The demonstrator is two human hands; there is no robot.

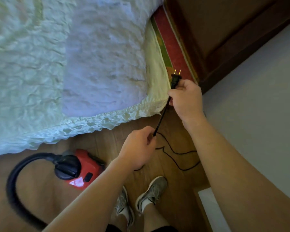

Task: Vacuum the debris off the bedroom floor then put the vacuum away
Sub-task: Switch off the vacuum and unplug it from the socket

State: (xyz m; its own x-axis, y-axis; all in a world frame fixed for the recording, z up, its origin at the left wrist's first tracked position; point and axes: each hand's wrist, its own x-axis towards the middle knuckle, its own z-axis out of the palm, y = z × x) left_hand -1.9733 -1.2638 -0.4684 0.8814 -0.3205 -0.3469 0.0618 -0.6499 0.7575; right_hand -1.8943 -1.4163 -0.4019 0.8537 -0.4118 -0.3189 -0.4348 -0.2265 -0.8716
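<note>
The right hand pinches the plug, prongs up; the left hand pinches the cord. Find the socket, feed slack, push prongs in straight.

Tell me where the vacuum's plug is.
Head view, right of centre: the plug is held up in the right hand, prongs up, beside the bed corner.

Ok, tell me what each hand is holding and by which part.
Both hands hold the vacuum's power cord: the right hand just behind the plug, the left hand pinching it lower down.
</note>
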